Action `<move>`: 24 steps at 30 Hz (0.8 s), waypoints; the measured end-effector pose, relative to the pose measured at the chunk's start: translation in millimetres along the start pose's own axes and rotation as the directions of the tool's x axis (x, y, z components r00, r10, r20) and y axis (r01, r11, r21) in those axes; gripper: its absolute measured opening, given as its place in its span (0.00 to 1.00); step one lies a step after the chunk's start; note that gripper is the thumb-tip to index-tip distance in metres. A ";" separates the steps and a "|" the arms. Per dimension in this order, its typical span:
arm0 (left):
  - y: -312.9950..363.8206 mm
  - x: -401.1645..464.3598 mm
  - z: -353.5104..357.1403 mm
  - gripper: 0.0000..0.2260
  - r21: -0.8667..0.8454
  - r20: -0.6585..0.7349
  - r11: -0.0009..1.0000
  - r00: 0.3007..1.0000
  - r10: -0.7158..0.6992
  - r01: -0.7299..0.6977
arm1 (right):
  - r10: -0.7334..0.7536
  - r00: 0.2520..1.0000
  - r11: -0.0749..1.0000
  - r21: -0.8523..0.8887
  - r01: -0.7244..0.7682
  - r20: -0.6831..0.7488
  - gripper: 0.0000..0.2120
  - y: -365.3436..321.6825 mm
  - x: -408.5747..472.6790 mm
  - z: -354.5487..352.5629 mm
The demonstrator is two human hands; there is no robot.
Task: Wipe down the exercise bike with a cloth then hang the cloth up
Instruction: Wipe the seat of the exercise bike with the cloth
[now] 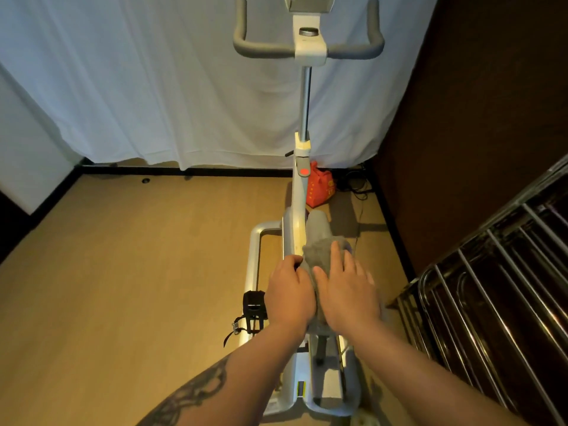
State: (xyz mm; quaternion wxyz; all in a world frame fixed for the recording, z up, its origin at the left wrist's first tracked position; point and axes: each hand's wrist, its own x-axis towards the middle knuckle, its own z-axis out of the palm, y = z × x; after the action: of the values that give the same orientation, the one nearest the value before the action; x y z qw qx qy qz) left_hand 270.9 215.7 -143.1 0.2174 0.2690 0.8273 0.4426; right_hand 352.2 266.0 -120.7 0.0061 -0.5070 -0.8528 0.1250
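Note:
A white exercise bike stands in front of me, its grey handlebars at the top of the head view. A grey cloth lies over the bike's middle part, near the seat. My right hand presses flat on the cloth with its fingers spread. My left hand sits right beside it, fingers curled over the left edge of the frame and the cloth's side. The seat itself is hidden under the hands and cloth.
A black pedal with straps sticks out to the left. A metal rack with chrome bars stands close on the right. A red bag lies on the wooden floor by the white curtain. Dark wall at right.

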 end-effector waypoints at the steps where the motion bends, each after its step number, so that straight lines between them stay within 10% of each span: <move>1: -1.1 1.3 -0.2 0.11 -0.006 -0.001 1.000 1.000 0.006 -0.006 | -0.088 0.996 0.996 -0.037 0.087 -0.026 0.36 7.4 -18.0 0.5; 4: -2.5 5.8 1.7 0.11 -0.010 0.000 1.000 1.000 0.000 0.000 | -0.118 0.993 0.986 0.117 0.117 -0.002 0.34 28.7 -15.6 -1.5; 8: -0.8 2.4 0.4 0.12 -0.018 0.002 1.000 1.000 0.005 -0.005 | 0.226 0.973 0.889 0.400 -0.224 0.042 0.26 22.7 13.0 1.5; 12: -2.8 3.1 0.8 0.12 -0.011 -0.007 1.000 1.000 0.006 -0.006 | 0.220 0.966 0.873 0.469 -0.133 -0.135 0.27 20.8 -28.8 14.7; 17: -0.6 1.5 0.2 0.12 -0.023 0.008 1.000 1.000 -0.006 0.006 | 0.310 0.904 0.711 0.560 -0.425 0.293 0.34 41.5 24.2 -3.0; 24: 3.5 1.8 -0.7 0.11 0.024 -0.033 1.000 0.999 -0.005 0.005 | 0.084 0.992 0.966 0.238 -0.104 0.090 0.30 31.5 -11.7 -5.5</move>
State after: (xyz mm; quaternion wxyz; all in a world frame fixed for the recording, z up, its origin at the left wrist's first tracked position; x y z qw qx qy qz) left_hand 270.1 218.1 -140.0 0.2017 0.2623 0.8368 0.4363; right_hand 385.9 271.3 -121.0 0.0282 -0.5369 -0.8057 0.2485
